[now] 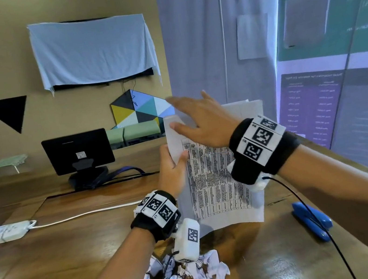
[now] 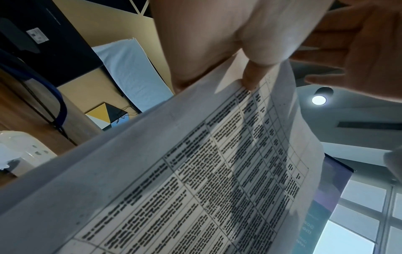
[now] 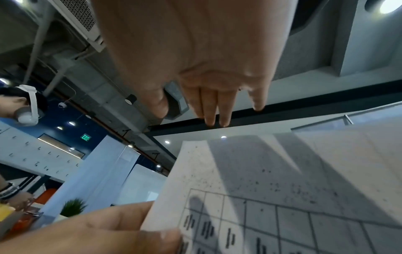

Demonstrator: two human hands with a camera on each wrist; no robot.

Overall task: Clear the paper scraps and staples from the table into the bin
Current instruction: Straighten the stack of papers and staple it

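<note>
A heap of crumpled paper scraps (image 1: pixel 189 274) lies on the wooden table (image 1: pixel 51 256), near its front edge and under the left wrist. Above it, the left hand (image 1: pixel 172 168) pinches the left edge of a printed sheet (image 1: pixel 217 182) between thumb and fingers, holding it upright over the table. The right hand (image 1: pixel 201 120) hovers in front of the sheet's top, fingers straight and spread, gripping nothing. A blue stapler (image 1: pixel 313 221) lies to the right; a white power strip (image 1: pixel 0 234) and a monitor (image 1: pixel 78 150) sit to the left.
</note>
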